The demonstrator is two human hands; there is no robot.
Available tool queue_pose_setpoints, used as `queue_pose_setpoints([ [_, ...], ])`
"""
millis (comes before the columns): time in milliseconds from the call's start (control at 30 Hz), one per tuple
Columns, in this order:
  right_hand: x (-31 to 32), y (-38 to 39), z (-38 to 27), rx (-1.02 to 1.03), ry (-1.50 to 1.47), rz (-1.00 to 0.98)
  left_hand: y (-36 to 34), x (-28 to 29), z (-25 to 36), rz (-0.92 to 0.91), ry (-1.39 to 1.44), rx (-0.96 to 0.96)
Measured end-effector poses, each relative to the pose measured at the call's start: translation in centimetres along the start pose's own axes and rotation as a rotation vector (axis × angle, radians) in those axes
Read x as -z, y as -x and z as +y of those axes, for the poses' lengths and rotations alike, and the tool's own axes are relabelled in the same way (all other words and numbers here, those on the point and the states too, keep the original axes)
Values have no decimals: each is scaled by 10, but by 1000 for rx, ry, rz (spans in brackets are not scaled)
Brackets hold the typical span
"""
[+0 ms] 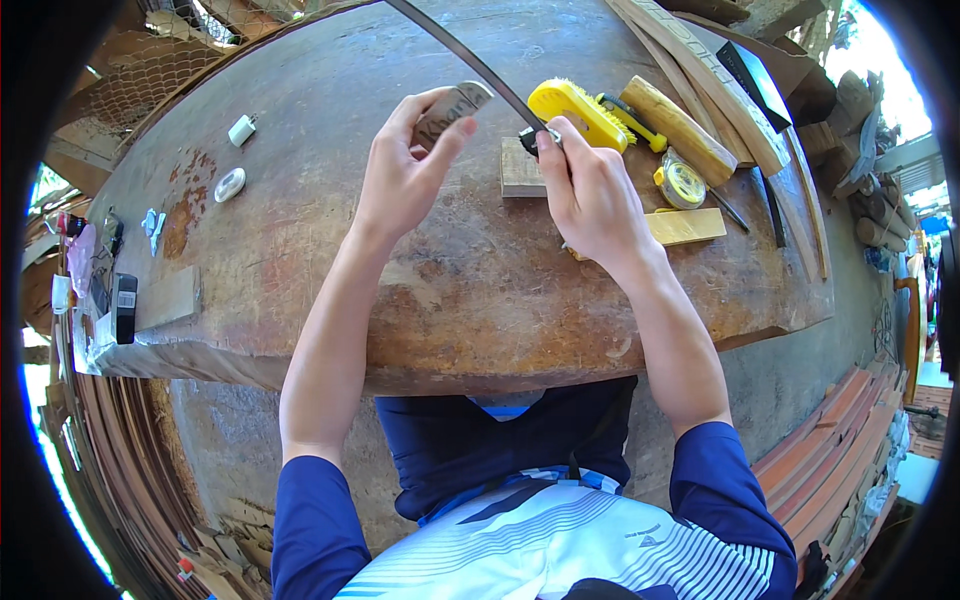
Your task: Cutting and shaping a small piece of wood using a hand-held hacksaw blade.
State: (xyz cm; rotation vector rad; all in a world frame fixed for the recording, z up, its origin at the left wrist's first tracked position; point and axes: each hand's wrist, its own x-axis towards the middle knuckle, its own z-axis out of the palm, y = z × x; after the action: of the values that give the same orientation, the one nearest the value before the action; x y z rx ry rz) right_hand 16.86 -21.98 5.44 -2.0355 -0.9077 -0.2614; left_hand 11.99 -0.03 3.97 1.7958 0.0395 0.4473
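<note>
Raised over the workbench (450, 290), my left hand (405, 165) pinches a small greyish-brown piece (448, 112) with a rounded end and handwriting on it. My right hand (597, 190) is closed on a long, narrow dark metal strip (465, 62), which slants up and left past the top of the view. A small black part shows at the strip's lower end beside my thumb. Under that hand lies a pale wooden block (522, 172), and a lighter wood strip (688, 227) sticks out to its right. Just beyond is a yellow bristle brush (578, 112).
Right of the brush are a rounded wood piece (678, 130), a yellow tape measure (682, 184) and long boards (715, 80). At left sit a white cylinder (241, 130), a round silvery lid (230, 185) and a black box (124, 308). Stacked planks (830, 440) lie beside the bench.
</note>
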Motion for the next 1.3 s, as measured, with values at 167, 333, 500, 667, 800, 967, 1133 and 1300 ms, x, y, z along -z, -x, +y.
queue_pose_setpoints([
  [167,25,0,-11,-199,-40,-115,33,5,24,-86,-359,-58],
  [333,66,38,-38,-323,-81,-207,100,-3,33,-165,-694,-266],
  [500,62,95,-51,-308,59,-242,128,-20,32,-121,-803,-214],
  [667,36,122,-65,-208,331,-333,147,-38,24,102,-728,-220],
  [800,21,123,-70,-181,399,-384,152,-38,16,144,-719,-215],
  [967,21,120,-76,-227,482,-432,155,-36,15,145,-731,-244],
  [1133,21,122,-85,-232,522,-497,157,-35,13,144,-757,-262],
  [1300,18,118,-84,-257,479,-492,154,-34,8,109,-749,-280],
])
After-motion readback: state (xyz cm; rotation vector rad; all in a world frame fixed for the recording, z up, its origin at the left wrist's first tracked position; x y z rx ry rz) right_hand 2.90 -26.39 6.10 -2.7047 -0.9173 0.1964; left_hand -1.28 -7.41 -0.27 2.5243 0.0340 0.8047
